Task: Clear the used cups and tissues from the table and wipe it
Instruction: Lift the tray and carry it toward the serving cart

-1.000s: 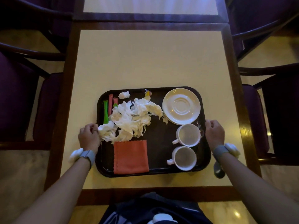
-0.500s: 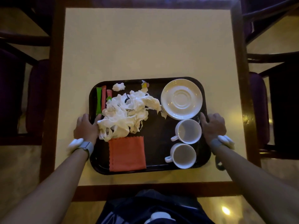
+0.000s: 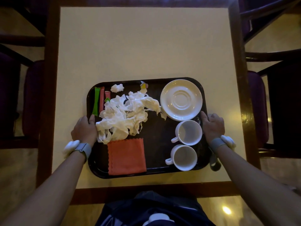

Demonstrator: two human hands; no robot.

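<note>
A black tray (image 3: 156,144) sits on the near half of the cream table (image 3: 143,46). On it lie a heap of crumpled white tissues (image 3: 125,115), a folded orange cloth (image 3: 126,156), two white cups (image 3: 188,132) (image 3: 183,157), a white saucer (image 3: 181,99) and some green and red sachets (image 3: 99,100). My left hand (image 3: 84,130) grips the tray's left rim, thumb over the edge. My right hand (image 3: 212,123) grips the right rim beside the upper cup.
Dark wooden chairs with purple seats stand to the left (image 3: 32,98) and right (image 3: 259,108) of the table. The table has a dark wood border (image 3: 239,79). The far half of the tabletop is bare cream surface.
Both hands have gone from fists beside the tray to gripping its rims with thumbs over the edge. The view has shifted closer over the table.
</note>
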